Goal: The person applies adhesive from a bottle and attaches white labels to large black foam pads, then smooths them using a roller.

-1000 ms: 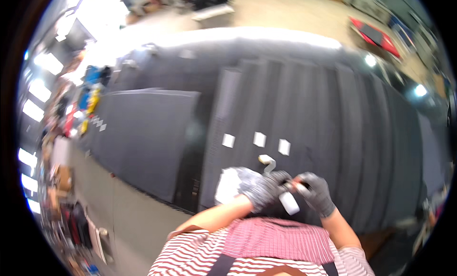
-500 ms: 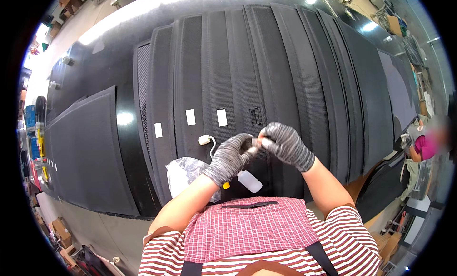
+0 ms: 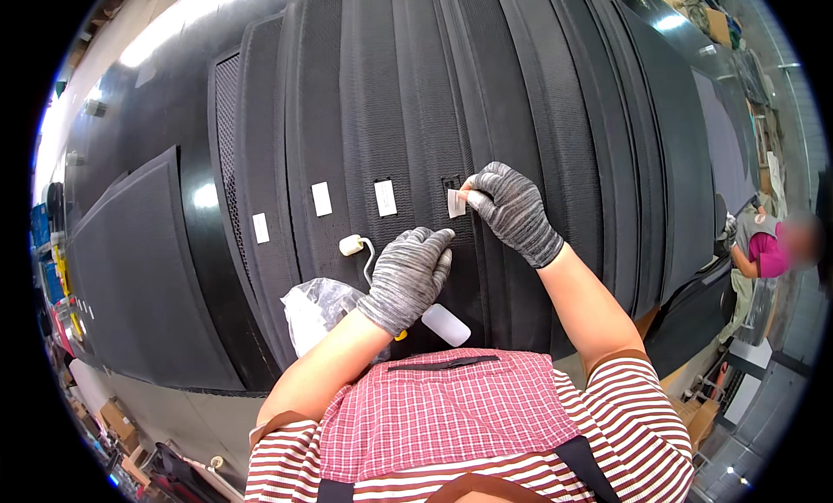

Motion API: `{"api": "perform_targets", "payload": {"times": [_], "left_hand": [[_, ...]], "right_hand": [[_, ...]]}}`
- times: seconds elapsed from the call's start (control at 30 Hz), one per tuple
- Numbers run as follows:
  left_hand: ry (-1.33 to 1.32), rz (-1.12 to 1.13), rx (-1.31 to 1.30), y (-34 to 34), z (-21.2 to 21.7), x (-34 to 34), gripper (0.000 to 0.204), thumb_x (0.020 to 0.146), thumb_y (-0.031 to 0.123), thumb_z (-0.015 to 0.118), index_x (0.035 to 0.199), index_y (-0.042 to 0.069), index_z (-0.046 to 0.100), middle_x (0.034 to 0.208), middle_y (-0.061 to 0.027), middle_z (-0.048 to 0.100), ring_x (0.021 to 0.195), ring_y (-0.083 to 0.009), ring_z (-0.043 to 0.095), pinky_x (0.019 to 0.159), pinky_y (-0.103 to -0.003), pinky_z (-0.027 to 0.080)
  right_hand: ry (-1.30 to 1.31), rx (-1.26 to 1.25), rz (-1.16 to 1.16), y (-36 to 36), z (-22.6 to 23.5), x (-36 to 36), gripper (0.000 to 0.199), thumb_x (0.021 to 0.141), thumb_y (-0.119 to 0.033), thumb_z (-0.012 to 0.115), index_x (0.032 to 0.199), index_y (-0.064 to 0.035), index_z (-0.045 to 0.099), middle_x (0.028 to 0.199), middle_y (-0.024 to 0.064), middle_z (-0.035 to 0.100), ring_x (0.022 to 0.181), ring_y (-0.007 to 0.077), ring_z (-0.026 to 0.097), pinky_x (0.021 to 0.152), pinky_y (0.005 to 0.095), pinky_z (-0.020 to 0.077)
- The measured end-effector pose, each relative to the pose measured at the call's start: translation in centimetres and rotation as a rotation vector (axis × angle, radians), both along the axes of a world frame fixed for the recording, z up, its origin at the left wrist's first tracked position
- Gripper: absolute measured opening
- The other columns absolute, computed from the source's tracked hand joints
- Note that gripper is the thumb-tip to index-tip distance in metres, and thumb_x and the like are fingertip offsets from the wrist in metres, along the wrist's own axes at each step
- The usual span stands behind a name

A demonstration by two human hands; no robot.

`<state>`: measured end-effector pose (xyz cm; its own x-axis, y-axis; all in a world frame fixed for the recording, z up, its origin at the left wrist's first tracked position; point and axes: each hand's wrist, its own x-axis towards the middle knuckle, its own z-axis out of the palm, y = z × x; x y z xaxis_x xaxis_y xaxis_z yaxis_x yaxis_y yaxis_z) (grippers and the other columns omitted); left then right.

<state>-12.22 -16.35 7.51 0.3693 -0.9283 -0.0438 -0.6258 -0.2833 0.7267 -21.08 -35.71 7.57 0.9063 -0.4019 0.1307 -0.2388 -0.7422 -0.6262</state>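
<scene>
My right hand (image 3: 514, 212), in a grey knit glove with bare fingertips, pinches a small white label (image 3: 456, 203) over a black fabric panel (image 3: 496, 95). The label lies at the lower part of a dark rectangular mark on a neighbouring black strip. My left hand (image 3: 406, 273), gloved alike, is closed just below and left of it; whatever its fingers hold, if anything, is hidden. Beside the left hand lies a small roller (image 3: 350, 245) with a white head and bent handle. White labels (image 3: 385, 198) sit on the strips to the left.
A clear plastic bag (image 3: 314, 310) lies left of my left forearm, and a translucent bottle (image 3: 447, 325) with a yellow cap lies near my apron. More black panels (image 3: 143, 277) lie at the left of the glossy black table. Another person (image 3: 768, 243) works at the far right.
My hands were together pinching a small piece; they have separated. My right hand has moved up and forward with the label onto the dark mark. The view has shifted forward slightly.
</scene>
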Motion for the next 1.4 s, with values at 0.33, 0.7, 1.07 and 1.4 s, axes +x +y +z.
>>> {"api": "perform_targets", "payload": {"times": [0.33,0.7,1.07,1.4], "left_hand": [[-0.158,-0.052,0.073,-1.0,0.2,0.1,0.038,0.088,0.014,0.063,0.125,0.005,0.06,0.089,-0.0123,0.061,0.087,-0.0309,0.061,0.078,-0.044,0.051],[-0.279,-0.127,0.243,-2.5,-0.3,0.5,0.047,0.089,0.016,0.06,0.134,0.005,0.052,0.091,-0.0121,0.06,0.089,-0.0291,0.061,0.079,-0.043,0.051],[-0.268,-0.126,0.237,-2.6,-0.3,0.6,0.044,0.09,0.017,0.059,0.133,0.006,0.054,0.09,-0.0118,0.061,0.088,-0.0284,0.061,0.079,-0.042,0.051],[-0.171,0.022,-0.034,-1.2,3.0,1.7,0.036,0.089,0.007,0.064,0.124,0.006,0.061,0.09,-0.0113,0.063,0.08,-0.0266,0.063,0.075,-0.039,0.053]], "right_hand": [[-0.02,-0.032,-0.024,0.1,-0.3,0.7,0.009,0.082,-0.014,0.074,0.087,-0.0064,0.072,0.077,0.007,0.062,0.072,0.0229,0.062,0.068,0.0341,0.0519],[0.024,-0.064,-0.067,0.1,-0.8,0.9,0.009,0.082,-0.015,0.074,0.086,-0.0073,0.072,0.077,0.0063,0.062,0.071,0.023,0.062,0.067,0.0341,0.0516],[0.04,-0.18,-0.139,0.9,-1.3,1.4,0.013,0.083,-0.016,0.073,0.093,-0.0073,0.071,0.081,0.0062,0.065,0.073,0.0234,0.064,0.069,0.0344,0.0529],[-0.021,0.072,-0.333,0.7,-1.0,1.3,0.022,0.087,-0.016,0.071,0.105,-0.0058,0.063,0.082,0.0076,0.064,0.072,0.0211,0.065,0.068,0.032,0.0535]]}}
